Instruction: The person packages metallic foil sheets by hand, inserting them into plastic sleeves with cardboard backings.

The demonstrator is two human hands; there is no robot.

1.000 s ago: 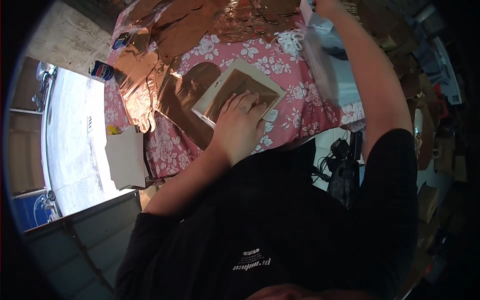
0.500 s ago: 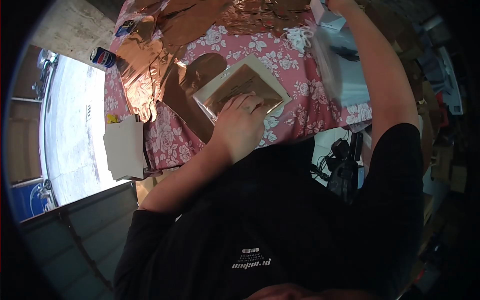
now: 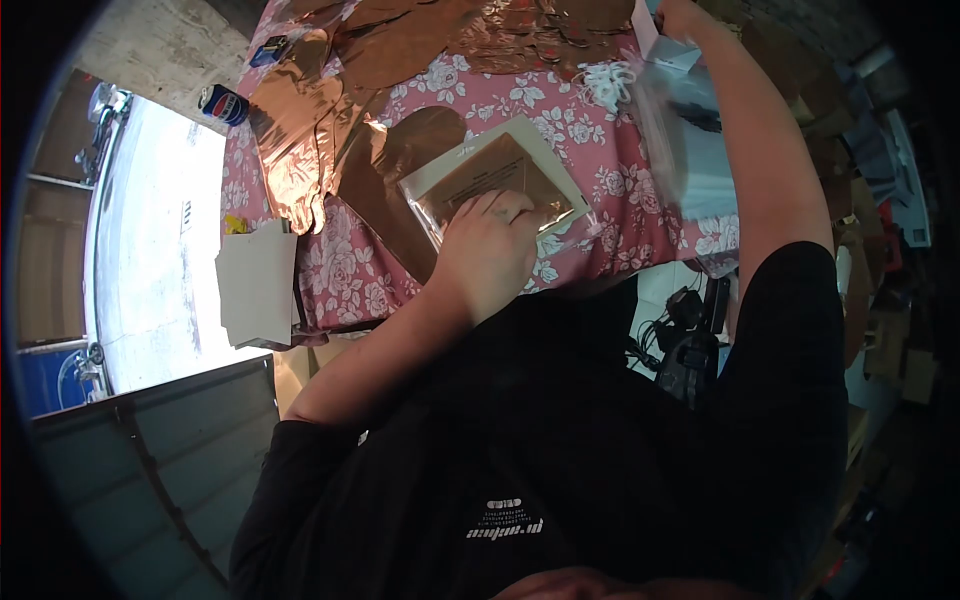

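Note:
My left hand (image 3: 490, 250) lies over the near side of a clear plastic bag (image 3: 425, 215), its fingers curled and pressed together against it. Inside the bag are a folded copper-coloured foil sheet (image 3: 480, 165) with small dark print and a pale card (image 3: 545, 150) behind it. At the top right, my right hand (image 3: 686, 20) is at a small white box (image 3: 668, 50), fingers bent at its edge and partly cut off by the frame. A flat stack of clear plastic bags (image 3: 690, 160) lies below that box, under my right forearm.
Copper foil shapes (image 3: 295, 125) spread over the flowered tablecloth (image 3: 350, 270). White string (image 3: 605, 85) lies near the box. A Pepsi can (image 3: 223, 105) and a small dark blue box (image 3: 270, 50) stand at the left. White cards (image 3: 257, 285) sit on the table's left corner.
The view has shifted slightly, so the table sits further right. The white box by my right hand looks more tilted, with a side or flap standing up. My left hand stays on the bag.

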